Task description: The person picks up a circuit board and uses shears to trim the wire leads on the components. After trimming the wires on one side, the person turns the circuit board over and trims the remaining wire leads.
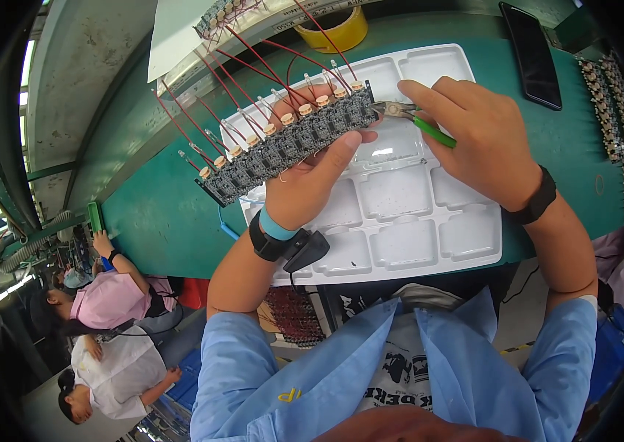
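"The left hand (303,186) is grasping the dark circuit-board strip (290,141), thumb pressing near its lower edge!"

"Where's the strip sitting?"

"It's hovering, tilted, over the white tray (396,188), red wires (321,31) trailing upward."

"And the right hand (483,129) is clasping green-handled cutters (435,132), tips pointing at the strip's right end; whether they're touching, I'm not telling for certain!"

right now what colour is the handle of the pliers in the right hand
The handle is bright green, shown best in the head view.
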